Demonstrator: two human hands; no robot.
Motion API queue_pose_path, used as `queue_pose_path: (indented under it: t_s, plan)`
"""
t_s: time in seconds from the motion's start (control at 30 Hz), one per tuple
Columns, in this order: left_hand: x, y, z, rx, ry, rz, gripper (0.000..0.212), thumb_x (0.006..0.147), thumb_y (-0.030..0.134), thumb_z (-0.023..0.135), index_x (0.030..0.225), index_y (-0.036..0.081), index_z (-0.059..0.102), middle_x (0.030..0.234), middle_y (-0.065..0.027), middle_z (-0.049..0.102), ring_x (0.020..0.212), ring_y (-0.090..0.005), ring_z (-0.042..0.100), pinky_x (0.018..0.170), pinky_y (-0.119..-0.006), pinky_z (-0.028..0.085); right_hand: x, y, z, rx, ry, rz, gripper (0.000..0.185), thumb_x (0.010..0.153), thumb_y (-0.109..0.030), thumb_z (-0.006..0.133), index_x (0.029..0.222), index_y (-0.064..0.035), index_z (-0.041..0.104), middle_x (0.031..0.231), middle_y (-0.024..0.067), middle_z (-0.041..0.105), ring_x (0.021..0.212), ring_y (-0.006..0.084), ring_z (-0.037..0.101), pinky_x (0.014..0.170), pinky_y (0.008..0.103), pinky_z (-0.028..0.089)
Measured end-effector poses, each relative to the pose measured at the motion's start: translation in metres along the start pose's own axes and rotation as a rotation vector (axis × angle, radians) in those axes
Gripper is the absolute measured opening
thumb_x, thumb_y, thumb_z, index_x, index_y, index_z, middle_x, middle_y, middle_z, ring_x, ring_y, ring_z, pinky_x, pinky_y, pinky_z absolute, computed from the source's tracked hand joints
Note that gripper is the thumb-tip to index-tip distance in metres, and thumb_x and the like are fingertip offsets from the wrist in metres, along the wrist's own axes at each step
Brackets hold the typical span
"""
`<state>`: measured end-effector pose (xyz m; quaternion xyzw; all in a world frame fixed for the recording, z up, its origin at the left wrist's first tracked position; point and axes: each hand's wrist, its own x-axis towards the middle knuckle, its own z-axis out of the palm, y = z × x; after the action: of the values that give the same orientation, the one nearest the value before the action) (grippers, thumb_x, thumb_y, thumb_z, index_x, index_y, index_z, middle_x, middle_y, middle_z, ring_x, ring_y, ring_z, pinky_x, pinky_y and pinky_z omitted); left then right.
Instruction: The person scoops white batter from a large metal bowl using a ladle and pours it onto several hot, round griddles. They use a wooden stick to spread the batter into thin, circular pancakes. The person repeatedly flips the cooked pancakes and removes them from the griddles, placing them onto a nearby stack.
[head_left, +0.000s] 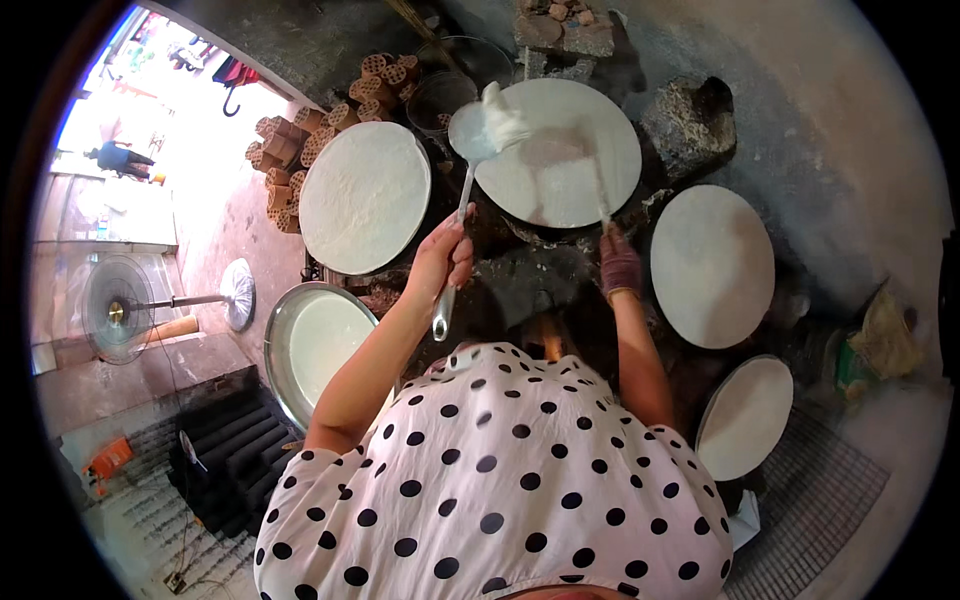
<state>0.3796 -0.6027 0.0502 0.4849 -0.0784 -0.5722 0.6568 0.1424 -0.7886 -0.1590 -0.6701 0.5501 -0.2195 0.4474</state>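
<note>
My left hand (444, 253) is closed round the handle of a metal ladle (472, 137), whose bowl lies over the left edge of a round white griddle surface (559, 199). Beside the bowl is a blurred mass of white batter or cloth (504, 120); which one I cannot tell. My right hand (619, 259), in a purple glove, grips the thin handle of a flat tool (559, 148) that is blurred over the same griddle. A metal basin (322, 345) of white liquid stands left of my left forearm.
Other round white surfaces stand at the left (365, 197), right (712, 266) and lower right (746, 418). Perforated clay-coloured briquettes (281, 142) are piled behind. Black cylinders (236, 454) and a standing fan (118, 310) are at the left. A person (120, 157) is far outside.
</note>
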Motion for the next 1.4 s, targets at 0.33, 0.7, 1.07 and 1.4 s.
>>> queue_pose_path:
  t_s: [0.33, 0.7, 1.07, 1.4]
  plan:
    - [-0.046, -0.032, -0.036, -0.092, 0.251, -0.197, 0.026, 0.099, 0.020, 0.040, 0.122, 0.012, 0.048, 0.058, 0.0041, 0.035, 0.039, -0.0057, 0.029, 0.035, -0.020, 0.026, 0.036, 0.034, 0.015, -0.996, 0.162, -0.754, 0.044, 0.092, -0.019, 0.049, 0.136, -0.0185, 0.045, 0.125, 0.0103, 0.057, 0.096, 0.0282, 0.063, 0.079, 0.0377, 0.052]
    - [-0.118, -0.072, -0.082, 0.136, 0.057, -0.339, 0.030, 0.098, 0.013, 0.041, 0.126, 0.008, 0.048, 0.063, 0.0016, 0.042, 0.042, -0.0079, 0.033, 0.037, -0.020, 0.028, -0.145, 0.014, 0.035, -0.658, 0.128, -0.468, 0.037, 0.090, -0.038, 0.054, 0.124, -0.0223, 0.057, 0.091, 0.0121, 0.066, 0.078, 0.0340, 0.065, 0.064, 0.0442, 0.051]
    - [-0.153, -0.102, -0.021, 0.220, -0.707, -0.744, 0.047, 0.099, 0.022, 0.041, 0.143, 0.010, 0.033, 0.056, 0.0048, 0.028, 0.035, -0.0054, 0.026, 0.033, -0.020, 0.023, -0.438, 0.081, -0.021, -0.383, 0.100, 0.295, 0.048, 0.087, -0.036, 0.053, 0.132, -0.0170, 0.050, 0.126, 0.0144, 0.055, 0.110, 0.0310, 0.056, 0.094, 0.0392, 0.046]
    - [-0.193, -0.188, 0.066, 0.826, -0.926, -0.565, 0.046, 0.099, 0.019, 0.042, 0.143, 0.009, 0.034, 0.058, 0.0009, 0.038, 0.037, -0.0059, 0.032, 0.035, -0.023, 0.028, -0.537, 0.150, -0.108, -0.407, 0.441, 0.805, 0.040, 0.090, -0.043, 0.051, 0.112, -0.0106, 0.059, 0.104, 0.0178, 0.063, 0.094, 0.0358, 0.061, 0.076, 0.0477, 0.049]
